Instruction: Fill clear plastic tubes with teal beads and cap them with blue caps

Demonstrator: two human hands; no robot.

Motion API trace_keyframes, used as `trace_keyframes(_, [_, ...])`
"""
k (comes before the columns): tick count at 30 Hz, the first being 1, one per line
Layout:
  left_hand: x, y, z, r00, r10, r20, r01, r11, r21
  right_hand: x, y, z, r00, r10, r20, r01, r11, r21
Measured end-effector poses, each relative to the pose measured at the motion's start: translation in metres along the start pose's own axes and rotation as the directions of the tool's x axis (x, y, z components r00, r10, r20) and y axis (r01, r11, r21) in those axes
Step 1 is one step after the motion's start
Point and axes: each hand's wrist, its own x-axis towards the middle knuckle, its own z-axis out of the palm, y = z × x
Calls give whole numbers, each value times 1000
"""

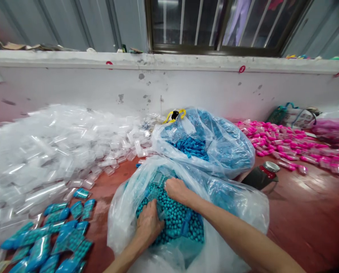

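My left hand (150,223) is down among small turquoise beads (176,218) in an open clear plastic bag (119,212). Its fingers are curled round a clear plastic tube (160,213), which shows partly beside them. Just above and to the right, my right hand (177,189) is closed over the beads; what its fingers hold is hidden. Another clear tube (158,179) lies at the far side of the beads, close to the right hand. A blue piece (186,223) rests on the beads, right of both hands.
A second bag (229,144) with blue pieces (190,147) stands behind. Clear tubes (58,144) are heaped at left, above filled turquoise tubes (41,248). Pink-capped tubes (283,140) and a dark jar with a metal lid (271,167) are at right on the red table (308,212).
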Motion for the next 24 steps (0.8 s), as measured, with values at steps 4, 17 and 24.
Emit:
trace_keyframes(4, [0,1,-4,1000,-20,22,20,1000,0,39,-4,9,985,155,-78,-149,986,78])
trace_keyframes(17, [1,-1,-4,1000,-2,12,2,1000,-27,67,2,26,980,168,-107,-120,926,358])
trace_keyframes(24, [8,-6,-9,1000,-14,-1,13,986,-164,-2,35,14,986,76,-149,2,886,463])
